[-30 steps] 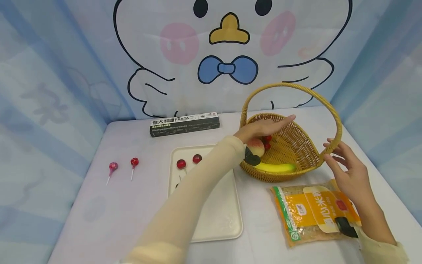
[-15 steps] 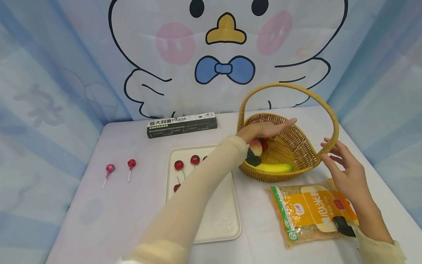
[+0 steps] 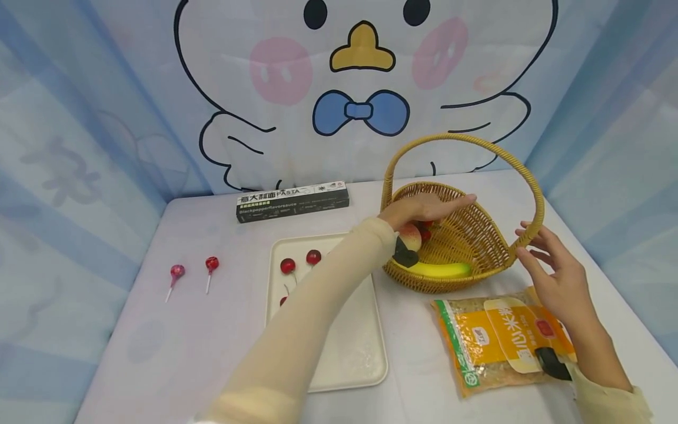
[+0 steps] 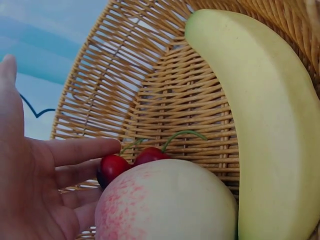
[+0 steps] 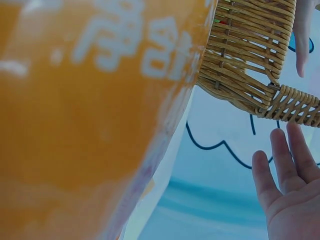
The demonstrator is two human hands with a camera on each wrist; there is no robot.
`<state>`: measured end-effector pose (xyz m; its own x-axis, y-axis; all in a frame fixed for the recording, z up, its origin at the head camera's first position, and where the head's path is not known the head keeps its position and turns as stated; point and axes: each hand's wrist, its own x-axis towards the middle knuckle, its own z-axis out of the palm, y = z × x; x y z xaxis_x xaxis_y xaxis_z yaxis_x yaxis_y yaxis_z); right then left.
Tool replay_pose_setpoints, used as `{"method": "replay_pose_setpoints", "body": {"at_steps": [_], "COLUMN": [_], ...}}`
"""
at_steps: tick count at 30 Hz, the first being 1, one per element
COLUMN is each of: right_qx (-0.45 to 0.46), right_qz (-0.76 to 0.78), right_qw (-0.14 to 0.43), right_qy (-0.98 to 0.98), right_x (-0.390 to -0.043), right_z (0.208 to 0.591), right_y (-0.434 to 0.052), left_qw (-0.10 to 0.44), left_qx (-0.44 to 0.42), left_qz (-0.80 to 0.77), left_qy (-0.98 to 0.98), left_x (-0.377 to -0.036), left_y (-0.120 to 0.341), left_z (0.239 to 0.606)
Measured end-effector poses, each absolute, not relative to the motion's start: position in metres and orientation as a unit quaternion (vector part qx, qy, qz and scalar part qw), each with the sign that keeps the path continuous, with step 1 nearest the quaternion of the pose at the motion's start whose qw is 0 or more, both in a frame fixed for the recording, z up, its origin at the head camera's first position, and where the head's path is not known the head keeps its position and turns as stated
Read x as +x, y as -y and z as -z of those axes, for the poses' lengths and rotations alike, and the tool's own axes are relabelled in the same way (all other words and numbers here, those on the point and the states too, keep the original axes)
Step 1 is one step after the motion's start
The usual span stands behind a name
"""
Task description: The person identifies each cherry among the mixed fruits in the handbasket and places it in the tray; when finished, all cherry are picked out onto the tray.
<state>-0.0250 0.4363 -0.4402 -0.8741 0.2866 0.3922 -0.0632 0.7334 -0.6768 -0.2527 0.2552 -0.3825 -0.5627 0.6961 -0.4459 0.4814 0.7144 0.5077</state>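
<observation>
- A wicker basket [image 3: 479, 232] with a tall hoop handle stands on the white table [image 3: 175, 347], at its far right, just beyond a yellow packet of grain [image 3: 503, 338].
- Inside the basket lie a peach [image 3: 410, 237], two red cherries [image 4: 127, 164] just behind it, and a yellow banana [image 3: 439, 269] along the near wall; in the left wrist view the peach touches the banana.
- The left hand [image 3: 426, 206] reaches over the basket's near-left rim with its fingers straight and spread, palm above the peach and cherries; it grips nothing.
- The right hand [image 3: 553, 271] is held open beside the basket's right end, where the handle joins the rim, fingertips just at the weave; whether they touch it cannot be told.
- A cream tray [image 3: 355, 353] lies just left of the basket with cherries [image 3: 288, 265] at its far end, partly hidden by the left sleeve.
- Two red lollipops [image 3: 193, 272] lie well apart from the tray, towards the table's left.
- A black pasta box [image 3: 292, 201] lies along the back edge, under the cartoon duck backdrop [image 3: 362, 70].
</observation>
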Motion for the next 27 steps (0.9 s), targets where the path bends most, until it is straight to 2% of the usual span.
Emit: {"method": "replay_pose_setpoints", "body": {"at_steps": [9,17,27], "right_qx": [-0.055,-0.063,-0.055], "right_qz": [-0.36,-0.359,-0.353], "right_qw": [0.249,0.245,0.245], "right_qy": [0.897,0.898,0.901], "right_x": [-0.023,-0.021,-0.025], "right_z": [0.442,0.444,0.441], "right_y": [-0.436,-0.436,-0.438], "left_qw": [0.253,0.173,0.131], "left_qx": [0.387,0.478,0.487], "left_qz": [-0.226,-0.21,-0.266], "left_qy": [-0.858,-0.835,-0.822], "left_x": [-0.26,-0.257,-0.246], "left_y": [-0.244,-0.234,-0.214], "left_z": [0.393,0.391,0.384]}}
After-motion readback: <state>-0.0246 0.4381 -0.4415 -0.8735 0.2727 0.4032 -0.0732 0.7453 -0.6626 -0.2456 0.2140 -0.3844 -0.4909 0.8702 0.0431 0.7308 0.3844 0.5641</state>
